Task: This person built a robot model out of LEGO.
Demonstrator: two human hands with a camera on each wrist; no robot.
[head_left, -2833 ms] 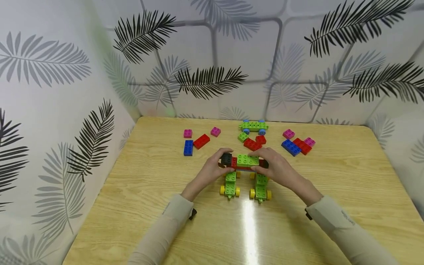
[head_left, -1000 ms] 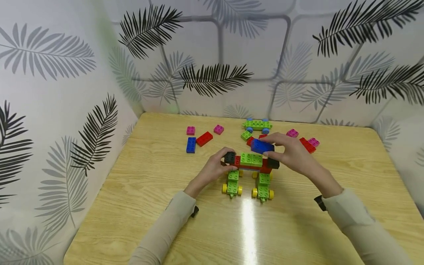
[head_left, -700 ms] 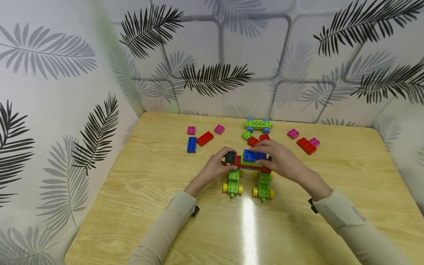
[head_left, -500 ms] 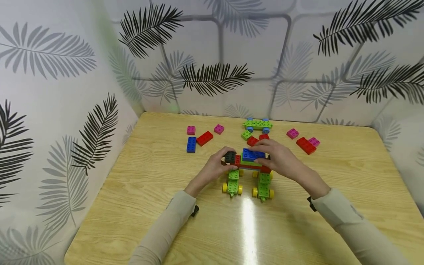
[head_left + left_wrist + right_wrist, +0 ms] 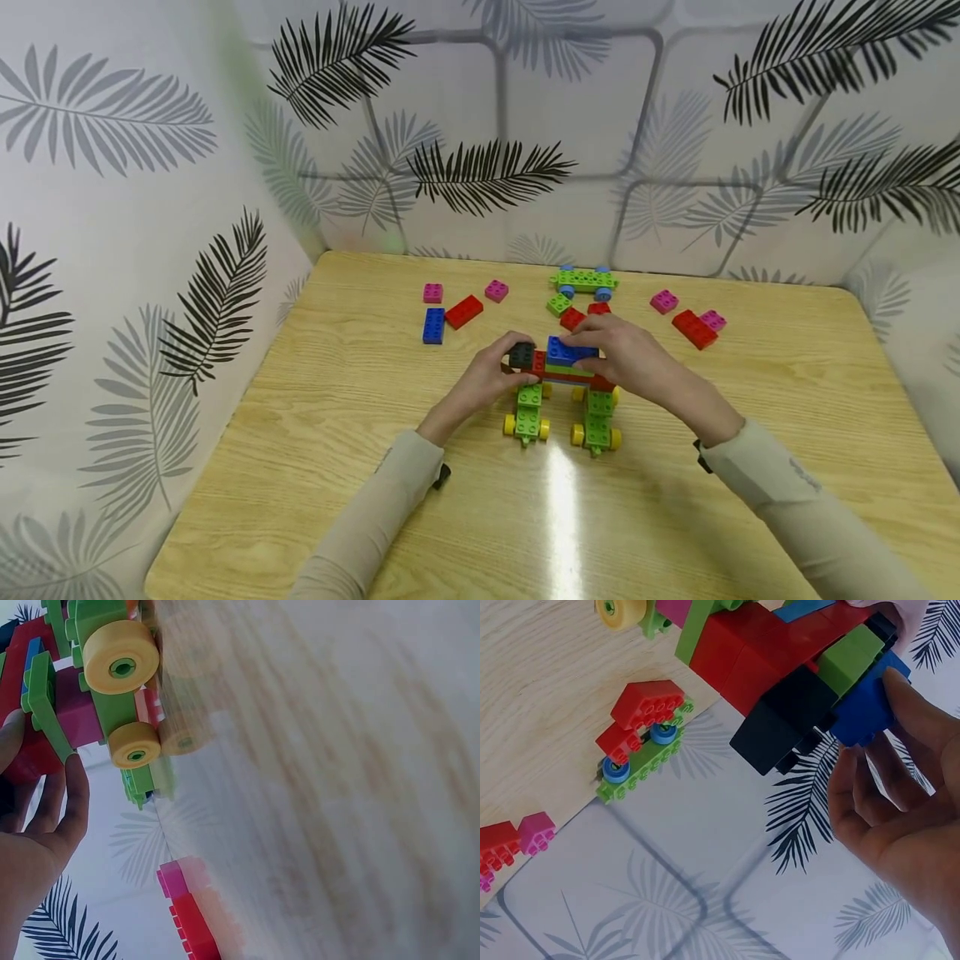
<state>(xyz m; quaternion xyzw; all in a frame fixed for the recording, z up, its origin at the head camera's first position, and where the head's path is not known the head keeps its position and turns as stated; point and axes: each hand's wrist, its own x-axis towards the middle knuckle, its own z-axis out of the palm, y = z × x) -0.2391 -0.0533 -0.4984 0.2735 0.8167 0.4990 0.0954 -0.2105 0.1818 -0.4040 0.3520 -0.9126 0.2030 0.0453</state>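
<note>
A toy built of bricks stands on two green wheeled bases (image 5: 528,417) with yellow wheels, bridged by red bricks (image 5: 739,649). My left hand (image 5: 483,379) grips its left end, by a black brick (image 5: 521,355); in the left wrist view the fingers hold the red and green parts from the side. On top, a blue brick (image 5: 561,350) lies along the light green bricks (image 5: 850,658). My right hand (image 5: 637,357) pinches that blue brick between thumb and fingers. Another black brick (image 5: 784,720) at the right end is mostly hidden by this hand in the head view.
Behind the toy are a green wheeled base with blue wheels (image 5: 585,281), a small green brick (image 5: 558,304) and red bricks (image 5: 573,318). Blue (image 5: 433,326), red (image 5: 464,312) and pink bricks lie back left; red (image 5: 694,329) and pink bricks (image 5: 664,301) back right. A patterned wall borders the table.
My right hand left the toy, took the blue brick from the back-right group and brought it onto the green bricks. The brick then shifted slightly left. My left hand kept its grip.
</note>
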